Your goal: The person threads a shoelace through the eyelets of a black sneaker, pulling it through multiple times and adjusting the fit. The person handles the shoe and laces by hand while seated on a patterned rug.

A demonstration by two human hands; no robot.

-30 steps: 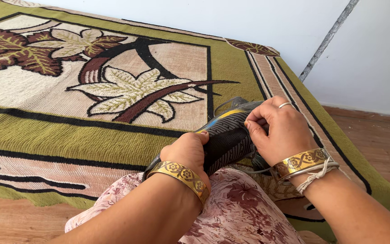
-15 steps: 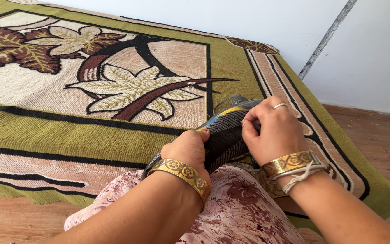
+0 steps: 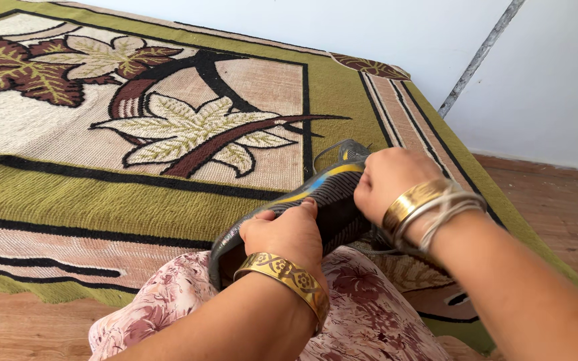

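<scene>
A dark grey sports shoe (image 3: 329,200) with yellow and blue streaks lies on my lap, toe pointing away. My left hand (image 3: 285,234) grips its near side by the heel opening, a gold bangle on that wrist. At the shoe's front my right hand (image 3: 389,180) is closed over the top, near a thin grey lace loop that sticks out beyond it. Gold and pale bracelets sit on the right wrist. The right hand hides the laced part of the shoe.
A green rug (image 3: 135,194) with leaf and branch patterns covers the floor ahead. My knee in a pink floral garment (image 3: 362,314) is under the shoe. Wooden floor (image 3: 556,207) runs to the right, meeting a white wall with a slanted grey pipe (image 3: 479,57).
My right hand has turned and slid over the shoe's front, knuckles now facing up. The left hand keeps its grip at the heel side. The shoe has barely shifted.
</scene>
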